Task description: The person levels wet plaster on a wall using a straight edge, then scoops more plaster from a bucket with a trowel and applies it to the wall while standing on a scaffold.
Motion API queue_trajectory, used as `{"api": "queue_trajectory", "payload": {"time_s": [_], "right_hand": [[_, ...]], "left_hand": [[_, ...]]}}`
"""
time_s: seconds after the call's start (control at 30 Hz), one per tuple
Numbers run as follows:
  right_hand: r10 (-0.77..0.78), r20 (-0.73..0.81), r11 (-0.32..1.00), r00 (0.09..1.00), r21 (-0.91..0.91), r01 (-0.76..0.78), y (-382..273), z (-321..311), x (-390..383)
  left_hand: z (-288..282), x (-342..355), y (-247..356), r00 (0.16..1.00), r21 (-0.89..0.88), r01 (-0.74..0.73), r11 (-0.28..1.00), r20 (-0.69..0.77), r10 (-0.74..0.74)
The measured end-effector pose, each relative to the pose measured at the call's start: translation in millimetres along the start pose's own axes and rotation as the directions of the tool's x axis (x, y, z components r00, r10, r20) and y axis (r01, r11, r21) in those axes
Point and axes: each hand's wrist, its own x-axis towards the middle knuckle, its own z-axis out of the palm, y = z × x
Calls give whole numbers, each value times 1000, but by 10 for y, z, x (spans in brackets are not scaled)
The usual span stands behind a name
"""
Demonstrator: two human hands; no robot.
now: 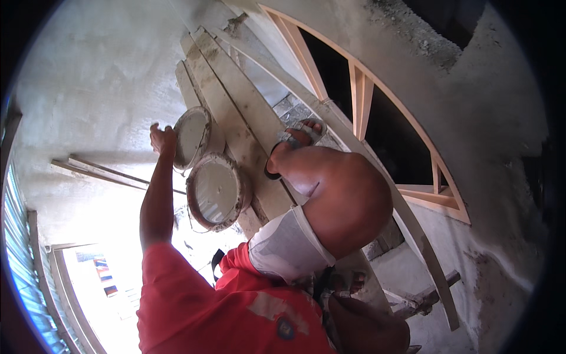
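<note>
My left arm in a red sleeve reaches out to the upper left. At its end my left hand (163,139) is closed with bent fingers, beside the rim of the farther bucket (191,135). Whatever lies in its grip is hidden. This bucket holds a pale grey wet mix, and its rim is caked with the same stuff. Right next to it, nearer me, a second bucket (213,190) has a smooth pale mix inside and a crusted rim. My right hand does not show.
Long mud-stained planks (230,97) run under the buckets and my sandalled foot (303,133). My bent knee (354,200) fills the middle. To the right stand a curved wooden window frame (362,97) and a narrow board (407,221). Thin sticks (109,172) cross the left side by the plastered wall (100,88).
</note>
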Motion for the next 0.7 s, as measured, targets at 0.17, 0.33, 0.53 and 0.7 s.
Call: {"api": "queue_trajectory", "payload": {"time_s": [0.17, 0.33, 0.53, 0.7], "right_hand": [[44, 42, 999, 998, -3, -44, -64, -114, -127], [117, 43, 993, 992, 4, -117, -158, 0, -197], [129, 72, 991, 989, 39, -132, -181, 29, -366], [115, 89, 992, 989, 49, -120, -203, -25, -483]], "left_hand": [[212, 2, -1023, 908, 181, 242, 953, 305, -289], [234, -391, -1388, 608, 239, 433, 869, 635, -477], [25, -467, -1532, 270, 280, 556, 782, 829, -489], [-167, -558, -1400, 167, 410, 431, 804, 839, -517]]}}
